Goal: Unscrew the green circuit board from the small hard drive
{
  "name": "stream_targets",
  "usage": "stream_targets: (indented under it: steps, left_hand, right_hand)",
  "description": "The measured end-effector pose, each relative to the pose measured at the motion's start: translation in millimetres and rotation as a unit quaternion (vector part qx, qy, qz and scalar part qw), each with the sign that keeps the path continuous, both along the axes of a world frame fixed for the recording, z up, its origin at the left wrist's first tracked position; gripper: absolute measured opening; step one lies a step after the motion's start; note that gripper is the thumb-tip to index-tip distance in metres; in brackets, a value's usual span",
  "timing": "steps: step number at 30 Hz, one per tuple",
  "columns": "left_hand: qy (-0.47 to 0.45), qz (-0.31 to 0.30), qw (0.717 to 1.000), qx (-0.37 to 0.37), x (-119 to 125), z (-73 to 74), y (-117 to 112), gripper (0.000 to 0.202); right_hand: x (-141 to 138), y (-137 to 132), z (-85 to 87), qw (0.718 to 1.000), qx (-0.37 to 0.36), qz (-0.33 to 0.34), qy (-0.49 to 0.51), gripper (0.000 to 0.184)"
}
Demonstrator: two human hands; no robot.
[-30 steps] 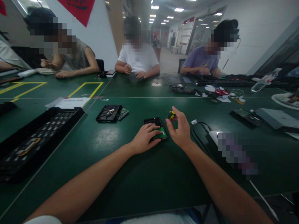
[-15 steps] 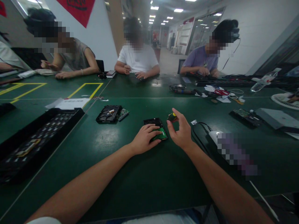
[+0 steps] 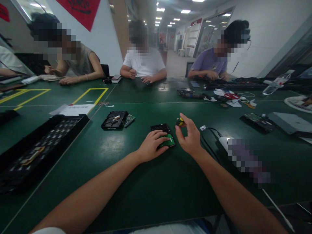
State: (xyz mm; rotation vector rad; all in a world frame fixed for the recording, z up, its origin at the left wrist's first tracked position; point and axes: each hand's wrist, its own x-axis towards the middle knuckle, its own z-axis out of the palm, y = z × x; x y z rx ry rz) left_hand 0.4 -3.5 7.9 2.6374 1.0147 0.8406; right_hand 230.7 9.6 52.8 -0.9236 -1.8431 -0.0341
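A hard drive with a green circuit board and a black casing lies on the table in front of me. My left hand is laid over its left and near side, steadying it, with fingers across the board and the thumb at the near edge. Just to the right, my right hand pinches a stubby black-and-yellow screwdriver handle between thumb and fingers, raised beside the drive. The screwdriver's shaft cannot be made out. Part of the drive is hidden under my left hand.
Left of the drive are another black drive, a loose circuit board and a long black tray. A white power strip, another drive and a grey box are right. Three people sit opposite.
Both hands hold nearly the same pose at the drive. The whole view has shifted very slightly; the screwdriver handle's yellow part shows a little more.
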Motion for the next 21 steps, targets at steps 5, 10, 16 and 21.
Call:
stream_targets:
  steps: [5,10,16,21]
  left_hand:
    - [-0.001,-0.001,1.000,-0.005,0.1,0.2,0.2,0.041]
    - [0.001,0.001,1.000,-0.005,0.5,0.3,0.1,0.041]
    - [0.002,0.000,1.000,-0.003,0.3,-1.4,0.5,0.042]
    - [0.006,0.004,1.000,-0.004,0.3,0.2,0.2,0.040]
  right_hand:
    - [-0.5,1.1,-1.8,1.000,-0.006,0.001,0.009,0.059]
    - [-0.5,1.6,-2.1,1.000,0.006,-0.007,0.003,0.057]
    - [-0.7,0.9,-4.3,1.000,-0.009,0.012,0.013,0.060]
    - [-0.9,1.4,-2.7,1.000,0.004,0.004,0.007,0.060]
